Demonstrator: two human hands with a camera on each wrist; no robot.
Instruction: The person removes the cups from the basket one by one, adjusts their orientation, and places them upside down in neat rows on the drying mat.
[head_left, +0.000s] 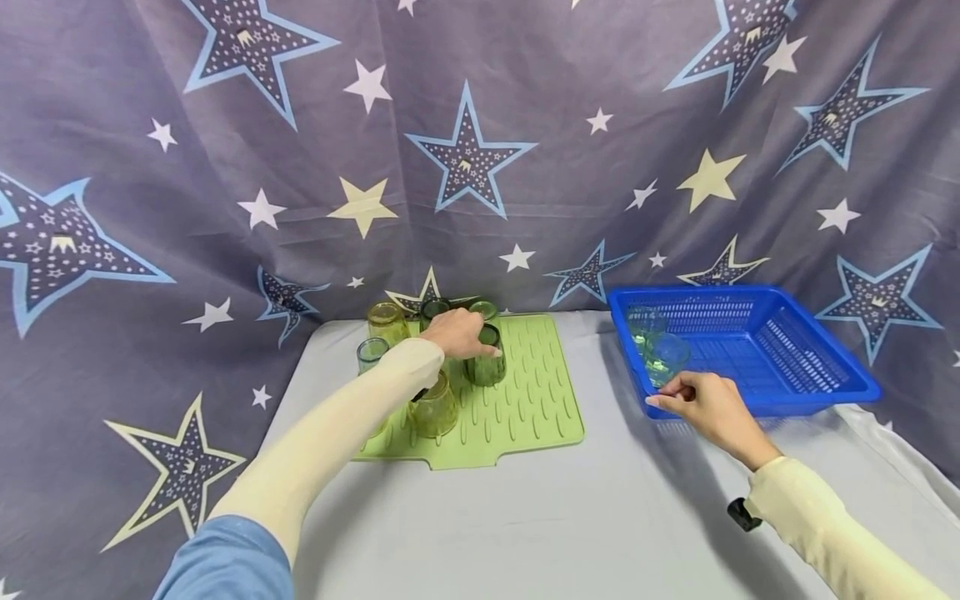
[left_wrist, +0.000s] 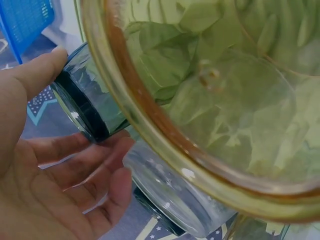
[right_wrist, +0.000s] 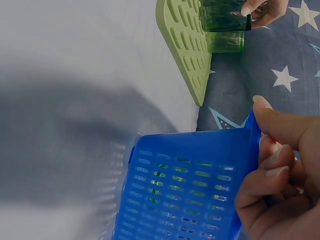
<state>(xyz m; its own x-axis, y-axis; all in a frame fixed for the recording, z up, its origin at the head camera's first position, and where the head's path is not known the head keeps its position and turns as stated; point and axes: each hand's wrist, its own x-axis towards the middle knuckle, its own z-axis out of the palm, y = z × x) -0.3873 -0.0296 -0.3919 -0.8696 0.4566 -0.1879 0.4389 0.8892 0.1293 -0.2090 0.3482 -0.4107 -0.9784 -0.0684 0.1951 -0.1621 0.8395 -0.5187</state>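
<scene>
My left hand (head_left: 457, 333) holds a dark green glass (head_left: 487, 368) by its upper end, thumb on one side and fingers on the other. This glass stands on a light green drying mat (head_left: 536, 392). A yellow glass (head_left: 435, 410) sits just in front of that hand and fills much of the left wrist view. Behind the hand are a green glass (head_left: 484, 310) and another dark glass (head_left: 433, 308), partly hidden. My right hand (head_left: 708, 408) pinches the rim of a blue plastic basket (right_wrist: 200, 150) at its near left corner. Two pale green glasses (head_left: 666, 360) are inside the basket.
An amber glass (head_left: 387, 323) and a light blue glass (head_left: 371, 352) stand at the mat's left side, and my forearm partly covers another yellow one. The white-covered table (head_left: 525, 533) reaches back to a star-patterned curtain (head_left: 465, 158).
</scene>
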